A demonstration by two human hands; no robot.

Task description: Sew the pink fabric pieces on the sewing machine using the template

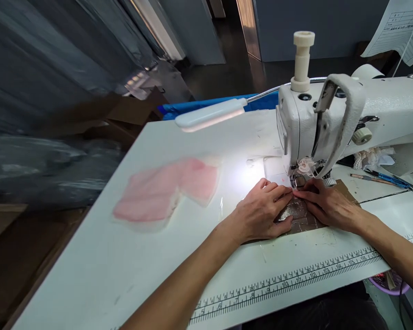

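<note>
Both of my hands meet in front of the presser foot [298,180] of a white sewing machine [330,110]. My left hand [265,211] lies over the left of a shiny brown sheet [301,220], its thumb apart and its fingertips pressed together by the foot. My right hand [333,206] pinches from the other side, thumb and forefinger close to the needle area. What the fingertips hold is too small and covered to make out. A pink fabric flower [306,166] hangs by the needle bar. A pink fabric piece [168,190] lies flat on the table, left of my hands.
A lamp [211,113] on a flexible neck reaches over the white table [124,275]. A printed ruler [289,282] runs along its front edge. Brushes, blue-handled tools [387,178] and lace scraps [368,158] lie under the machine arm. Cardboard boxes [134,107] stand beyond the left edge.
</note>
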